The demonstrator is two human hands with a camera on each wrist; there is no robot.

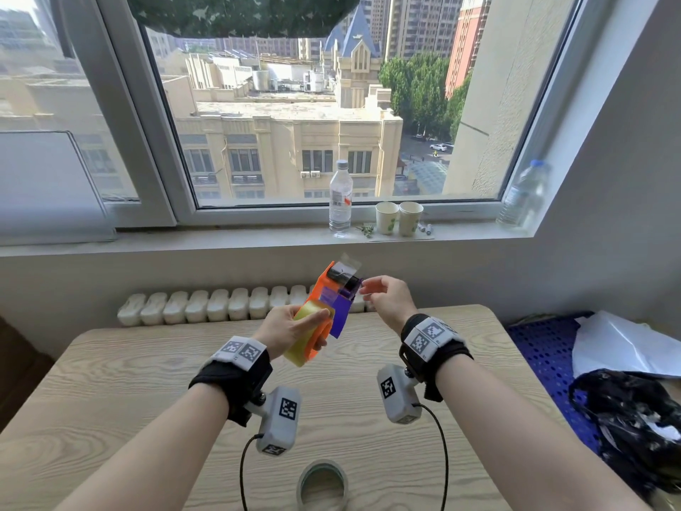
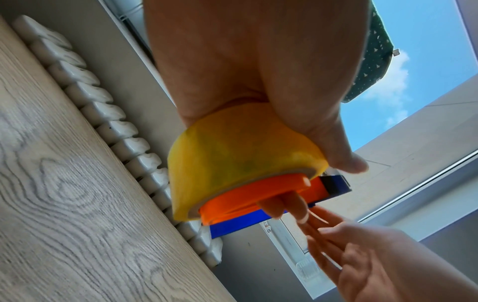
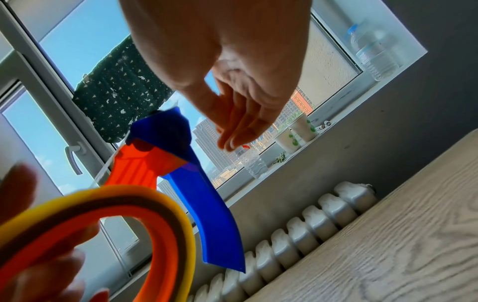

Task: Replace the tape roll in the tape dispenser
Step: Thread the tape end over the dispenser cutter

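A wooden table (image 1: 368, 363) sits under a big window. Above it, the left hand (image 1: 291, 328) wraps round the yellow roll (image 1: 306, 337) sitting on the orange and blue dispenser (image 1: 331, 296). The right hand (image 1: 387, 300) is loose and holds nothing, just beside the dispenser's top. From the head you also see an empty roll (image 1: 322, 486) lying on the table. The left wrist view shows fingers (image 2: 274, 208) poking through the dispenser's ring.
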